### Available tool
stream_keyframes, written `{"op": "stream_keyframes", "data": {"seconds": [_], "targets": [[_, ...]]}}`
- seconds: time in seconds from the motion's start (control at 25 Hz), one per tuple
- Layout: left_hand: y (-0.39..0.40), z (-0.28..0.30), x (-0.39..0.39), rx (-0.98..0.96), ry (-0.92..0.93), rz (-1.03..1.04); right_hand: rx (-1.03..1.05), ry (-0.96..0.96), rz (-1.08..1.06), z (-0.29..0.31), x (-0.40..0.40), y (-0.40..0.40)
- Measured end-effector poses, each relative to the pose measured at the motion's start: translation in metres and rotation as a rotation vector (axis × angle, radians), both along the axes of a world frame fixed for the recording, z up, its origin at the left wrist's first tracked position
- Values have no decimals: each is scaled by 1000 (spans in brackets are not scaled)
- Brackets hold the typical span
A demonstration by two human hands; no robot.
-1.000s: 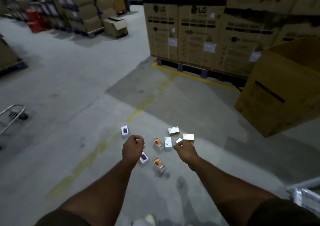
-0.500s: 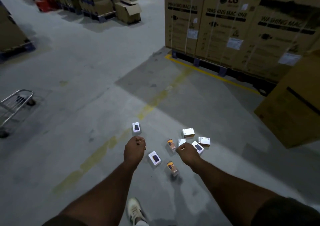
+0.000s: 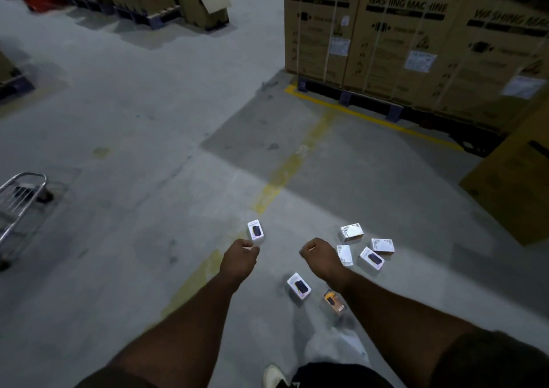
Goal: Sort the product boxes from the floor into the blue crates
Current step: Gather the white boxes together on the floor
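Several small product boxes lie scattered on the grey concrete floor. A white box (image 3: pixel 256 230) lies just beyond my left hand (image 3: pixel 240 257). Another white box (image 3: pixel 299 285) and an orange box (image 3: pixel 334 301) lie between my forearms. To the right of my right hand (image 3: pixel 320 259) sits a cluster: a white box (image 3: pixel 352 232), a white box (image 3: pixel 383 245), a white box (image 3: pixel 345 255) and a white box with a dark picture (image 3: pixel 371 258). Both hands are held out above the floor with fingers curled into fists, holding nothing. No blue crate is in view.
A pallet of tall washing machine cartons (image 3: pixel 386 37) stands at the back right, with a big brown carton (image 3: pixel 514 179) nearer on the right. A metal trolley (image 3: pixel 17 200) is at the left edge. Yellow floor lines (image 3: pixel 282 179) cross the middle. My shoe (image 3: pixel 274 375) shows at the bottom.
The view has moved closer to the boxes and tilted down. My right hand has shifted left of the cluster; both hands stay curled and hold nothing.
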State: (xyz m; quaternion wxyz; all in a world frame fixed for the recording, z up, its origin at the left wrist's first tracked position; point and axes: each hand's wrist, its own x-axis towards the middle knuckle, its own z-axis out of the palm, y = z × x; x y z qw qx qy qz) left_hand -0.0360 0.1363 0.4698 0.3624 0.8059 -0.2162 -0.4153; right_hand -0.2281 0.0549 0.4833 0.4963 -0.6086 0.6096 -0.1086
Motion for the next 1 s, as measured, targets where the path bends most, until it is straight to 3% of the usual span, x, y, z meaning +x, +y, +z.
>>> {"op": "stream_keyframes", "data": {"seconds": [0.2, 0.48, 0.72, 0.84, 1.0], "targets": [[-40, -16, 65, 78, 47, -7, 35, 35, -37, -26, 69, -44], [-128, -54, 151, 246, -35, -120, 131, 25, -98, -85, 181, -116], [-198, -88, 177, 341, -102, -268, 191, 57, -206, -123, 205, -170], [-229, -113, 185, 422, -170, -389, 221, 77, -306, -149, 207, -186], [-271, -172, 197, 462, -242, -528, 266, 104, -594, -201, 206, -193]]}}
